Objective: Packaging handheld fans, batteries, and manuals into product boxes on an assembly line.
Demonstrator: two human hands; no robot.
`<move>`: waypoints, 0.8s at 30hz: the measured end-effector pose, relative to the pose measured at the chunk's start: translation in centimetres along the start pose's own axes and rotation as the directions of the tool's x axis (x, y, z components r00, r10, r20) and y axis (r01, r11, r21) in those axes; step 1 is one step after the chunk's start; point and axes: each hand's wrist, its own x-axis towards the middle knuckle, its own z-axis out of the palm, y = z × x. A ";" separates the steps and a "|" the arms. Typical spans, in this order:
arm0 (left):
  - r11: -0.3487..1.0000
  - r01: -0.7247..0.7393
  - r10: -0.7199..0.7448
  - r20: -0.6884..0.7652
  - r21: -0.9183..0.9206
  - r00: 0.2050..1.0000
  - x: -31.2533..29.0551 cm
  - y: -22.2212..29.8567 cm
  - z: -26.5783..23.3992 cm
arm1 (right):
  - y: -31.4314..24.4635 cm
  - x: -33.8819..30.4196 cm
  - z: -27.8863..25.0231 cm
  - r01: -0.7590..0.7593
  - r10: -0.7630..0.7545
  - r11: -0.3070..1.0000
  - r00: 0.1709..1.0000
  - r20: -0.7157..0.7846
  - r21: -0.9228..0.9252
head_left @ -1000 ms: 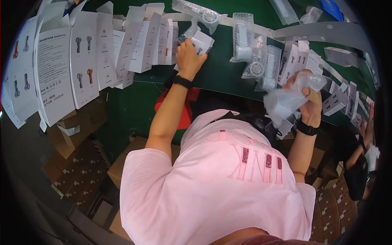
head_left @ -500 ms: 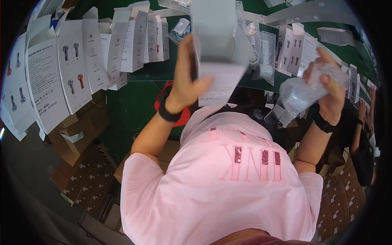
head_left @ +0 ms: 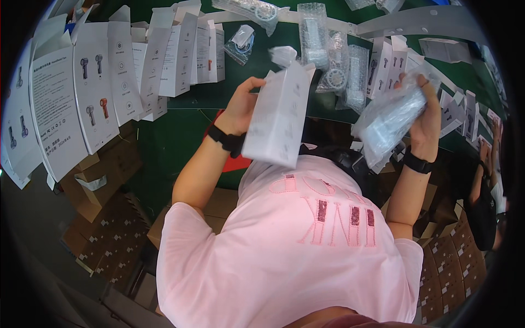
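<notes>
Left hand: our one left hand point(head_left: 243, 106) grips one white carton point(head_left: 278, 115) by its left side, the fingertips hidden behind it.
Right hand: our one right hand point(head_left: 426, 126) is closed around the upper end of one plastic-wrapped pack point(head_left: 389, 128), at 3 o'clock from the carton and well apart from it.
Bubble-wrap packs: we count four lying whole on the table point(head_left: 281, 35): one between 11 and 12 o'clock point(head_left: 254, 12), one at 1 o'clock point(head_left: 313, 35), two at 2 o'clock point(head_left: 334, 65).
Small bag: one clear bag point(head_left: 240, 42) at 11 o'clock, a pale cable inside.
Standing cartons: at least six in a row point(head_left: 104, 82) from 9 to 10 o'clock, flaps up; more point(head_left: 385, 65) at 2 o'clock.
Wristbands: two, black, one on each of our wrists point(head_left: 417, 161).
Materials: smooth white card for the carton; crinkled, glossy film on the pack; dimpled bubble wrap; green tabletop.
Shapes: the carton is a long, tilted box, a crumpled clear plastic bundle point(head_left: 284, 56) showing at its upper end; the pack is elongated.
</notes>
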 end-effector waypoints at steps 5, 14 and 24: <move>0.943 -0.184 0.113 0.251 0.279 0.961 -0.2 -1.3 5.5 | -4.1 0.1 3.6 0.436 -0.441 0.897 0.894 0.081 0.070; -0.012 -0.762 0.563 0.634 0.647 0.530 1.4 -6.3 11.4 | -7.1 -2.5 9.2 0.215 -0.360 0.931 0.418 0.834 0.294; -0.090 -0.643 0.617 0.549 0.760 0.563 1.0 -9.2 12.8 | -0.4 -5.1 7.1 0.588 -0.200 0.573 0.776 0.599 -0.570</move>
